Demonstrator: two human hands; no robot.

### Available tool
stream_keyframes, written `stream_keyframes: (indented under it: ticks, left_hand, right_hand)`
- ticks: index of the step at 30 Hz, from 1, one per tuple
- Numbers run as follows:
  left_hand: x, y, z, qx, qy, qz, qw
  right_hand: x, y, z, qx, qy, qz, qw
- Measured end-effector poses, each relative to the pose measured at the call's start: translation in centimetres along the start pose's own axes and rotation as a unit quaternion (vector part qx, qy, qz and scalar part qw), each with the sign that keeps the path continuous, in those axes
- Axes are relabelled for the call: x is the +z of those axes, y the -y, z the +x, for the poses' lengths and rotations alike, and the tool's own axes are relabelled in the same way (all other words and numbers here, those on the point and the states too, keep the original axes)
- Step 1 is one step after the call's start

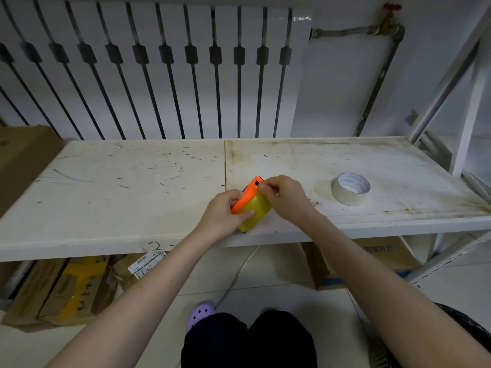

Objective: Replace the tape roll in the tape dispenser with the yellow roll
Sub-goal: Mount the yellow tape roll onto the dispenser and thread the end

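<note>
Head view: yellow roll (255, 211) translucent, seated in orange dispenser (245, 195).

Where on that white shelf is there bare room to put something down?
The shelf's whole left board is bare, from the cardboard box to the centre seam. It is crowded by the front edge, where both hands hold the orange dispenser, and at the white tape roll.

Arms: I'm wearing no sleeves; both forearms are showing bare.
Legs: I'm wearing dark trousers (247, 341).
Foot: I'm wearing a lilac perforated clog (200, 313).
</note>
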State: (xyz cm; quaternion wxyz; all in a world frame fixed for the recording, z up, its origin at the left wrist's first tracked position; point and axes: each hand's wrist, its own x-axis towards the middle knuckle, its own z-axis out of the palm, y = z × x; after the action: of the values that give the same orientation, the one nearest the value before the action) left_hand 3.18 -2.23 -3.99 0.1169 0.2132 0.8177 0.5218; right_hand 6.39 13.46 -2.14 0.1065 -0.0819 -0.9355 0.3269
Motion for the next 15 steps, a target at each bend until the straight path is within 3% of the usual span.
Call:
stream_keyframes:
  ticks: [3,6,11,15]
  left_hand:
    - [0.0,0.1,0.3,-0.003,-0.028,0.004,1.0]
    - [-0.2,-0.1,0.2,-0.023,-0.029,-0.017,0.999]
    - [-1.3,-0.8,0.2,-0.069,-0.01,-0.028,0.997]
    - [-2.2,-1.3,0.4,-0.104,0.009,-0.005,0.995]
  right_hand:
    - [0.7,-0.3,-0.5,-0.008,-0.043,0.027,0.999]
    - [1.4,-0.5,-1.3,-0.048,0.002,0.055,0.997]
    - [1.1,-1.0,-0.7,0.072,0.023,0.198,0.977]
    - [1.2,-0.7,-0.4,0.085,0.065,0.219,0.97]
